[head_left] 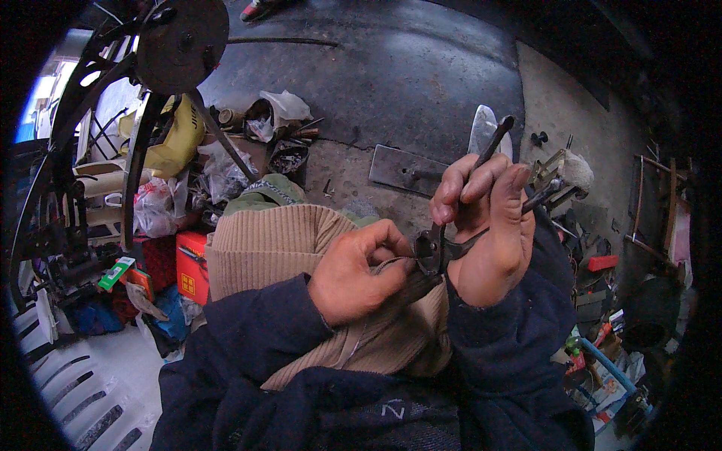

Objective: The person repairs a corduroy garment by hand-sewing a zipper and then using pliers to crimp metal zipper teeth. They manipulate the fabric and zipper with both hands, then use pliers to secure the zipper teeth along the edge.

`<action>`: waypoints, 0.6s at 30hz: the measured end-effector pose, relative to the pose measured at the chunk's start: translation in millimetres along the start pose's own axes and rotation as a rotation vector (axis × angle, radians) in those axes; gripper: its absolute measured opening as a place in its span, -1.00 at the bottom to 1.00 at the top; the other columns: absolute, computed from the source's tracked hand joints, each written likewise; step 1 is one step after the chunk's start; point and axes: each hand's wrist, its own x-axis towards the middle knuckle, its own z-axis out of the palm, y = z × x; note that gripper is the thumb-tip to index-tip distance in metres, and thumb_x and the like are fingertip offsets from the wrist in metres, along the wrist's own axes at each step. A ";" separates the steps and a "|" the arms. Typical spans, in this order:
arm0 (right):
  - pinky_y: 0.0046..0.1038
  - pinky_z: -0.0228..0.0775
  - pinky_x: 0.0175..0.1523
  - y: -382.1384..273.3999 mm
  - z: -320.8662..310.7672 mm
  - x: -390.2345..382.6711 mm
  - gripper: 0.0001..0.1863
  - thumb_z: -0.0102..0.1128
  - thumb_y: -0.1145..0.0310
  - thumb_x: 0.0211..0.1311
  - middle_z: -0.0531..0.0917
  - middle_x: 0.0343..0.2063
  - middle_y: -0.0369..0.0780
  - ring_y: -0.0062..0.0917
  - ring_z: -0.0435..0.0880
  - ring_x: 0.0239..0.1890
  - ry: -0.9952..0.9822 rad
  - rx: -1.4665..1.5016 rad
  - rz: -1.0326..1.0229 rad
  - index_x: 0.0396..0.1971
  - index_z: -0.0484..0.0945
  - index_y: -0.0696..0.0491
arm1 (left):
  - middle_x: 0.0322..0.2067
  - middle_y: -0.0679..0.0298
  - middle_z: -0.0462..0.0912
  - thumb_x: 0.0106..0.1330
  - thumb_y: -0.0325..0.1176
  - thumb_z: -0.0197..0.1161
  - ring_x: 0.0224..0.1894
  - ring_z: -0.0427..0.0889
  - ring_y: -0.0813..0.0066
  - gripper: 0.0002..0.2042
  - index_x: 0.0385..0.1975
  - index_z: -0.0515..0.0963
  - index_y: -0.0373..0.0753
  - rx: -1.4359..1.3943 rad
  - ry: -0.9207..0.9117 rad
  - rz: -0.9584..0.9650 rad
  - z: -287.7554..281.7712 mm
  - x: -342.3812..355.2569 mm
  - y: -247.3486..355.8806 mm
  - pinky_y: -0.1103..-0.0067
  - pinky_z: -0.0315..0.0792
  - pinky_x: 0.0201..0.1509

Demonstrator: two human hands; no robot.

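Tan ribbed cloth point(271, 244) with a zip point(387, 263) lies bunched over my lap. My left hand point(361, 270) is closed, pinching the zip edge between thumb and fingers. My right hand point(489, 225), palm turned up, grips dark metal pliers point(494, 141). Their handles spread apart, one past my fingertips and the other past my thumb. The pliers' head point(427, 246) is right beside my left fingertips, at the zip. Whether the jaws touch the zip I cannot tell.
A black metal stand with a round wheel point(183, 46) rises at the left. Plastic bags point(158, 203), a red box point(193, 263) and a yellow bag point(177, 139) crowd below it. A flat metal plate point(406, 167) lies ahead; tools and a blue-edged tray point(609, 368) are at right.
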 end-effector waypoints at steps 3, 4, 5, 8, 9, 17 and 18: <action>-0.59 0.18 -0.35 -0.5 -0.2 -0.1 -0.50 -0.19 -0.02 0.52 0.46 -0.51 -0.19 -0.65 0.32 -0.51 0.004 -0.019 -0.001 -0.51 0.36 0.07 | -0.46 0.30 0.59 0.23 -0.51 0.21 -0.37 0.56 0.68 -0.89 -0.29 0.46 -0.32 -0.003 -0.015 -0.019 -0.8 -0.2 1.4 0.63 0.44 -0.30; -0.59 0.18 -0.35 -0.5 -0.3 -0.2 -0.50 -0.19 -0.02 0.52 0.46 -0.51 -0.19 -0.65 0.32 -0.51 0.001 -0.024 0.000 -0.51 0.36 0.07 | -0.46 0.30 0.59 0.23 -0.51 0.21 -0.37 0.56 0.68 -0.89 -0.29 0.46 -0.32 0.011 -0.020 -0.025 -1.3 -0.1 1.5 0.63 0.44 -0.30; -0.59 0.18 -0.35 -0.6 -0.4 -0.3 -0.50 -0.19 -0.02 0.52 0.47 -0.51 -0.19 -0.65 0.32 -0.51 -0.001 -0.021 0.002 -0.51 0.36 0.07 | -0.45 0.30 0.59 0.23 -0.51 0.21 -0.36 0.56 0.68 -0.89 -0.29 0.46 -0.33 0.024 -0.024 -0.030 -1.5 -0.1 1.5 0.63 0.44 -0.30; -0.58 0.18 -0.35 -0.4 -0.7 -0.2 -0.51 -0.19 -0.01 0.52 0.47 -0.50 -0.20 -0.65 0.32 -0.51 -0.001 -0.018 0.002 -0.51 0.36 0.07 | -0.45 0.31 0.59 0.23 -0.51 0.21 -0.36 0.56 0.69 -0.89 -0.29 0.46 -0.32 -0.011 -0.013 -0.017 0.5 0.4 0.1 0.63 0.45 -0.30; -0.58 0.18 -0.35 -0.3 -0.8 -0.2 -0.51 -0.19 -0.01 0.52 0.47 -0.50 -0.20 -0.65 0.32 -0.51 -0.002 -0.014 -0.003 -0.51 0.36 0.07 | -0.45 0.30 0.59 0.23 -0.51 0.21 -0.36 0.57 0.68 -0.89 -0.29 0.46 -0.32 -0.008 -0.005 0.002 0.9 0.8 -0.6 0.63 0.45 -0.29; -0.58 0.19 -0.36 0.1 -1.2 0.1 -0.51 -0.20 0.00 0.53 0.46 -0.51 -0.20 -0.64 0.34 -0.52 0.009 -0.030 -0.014 -0.50 0.37 0.08 | -0.43 0.30 0.60 0.22 -0.52 0.22 -0.34 0.59 0.67 -0.90 -0.32 0.47 -0.34 -0.063 -0.011 -0.025 1.1 -0.8 -0.2 0.64 0.46 -0.26; -0.58 0.19 -0.36 0.0 -1.1 0.0 -0.51 -0.20 0.00 0.53 0.46 -0.51 -0.20 -0.63 0.34 -0.52 0.009 -0.029 -0.017 -0.49 0.38 0.08 | -0.43 0.30 0.60 0.22 -0.52 0.22 -0.34 0.59 0.67 -0.90 -0.32 0.47 -0.34 -0.056 -0.007 -0.031 1.2 -0.7 -0.2 0.63 0.47 -0.26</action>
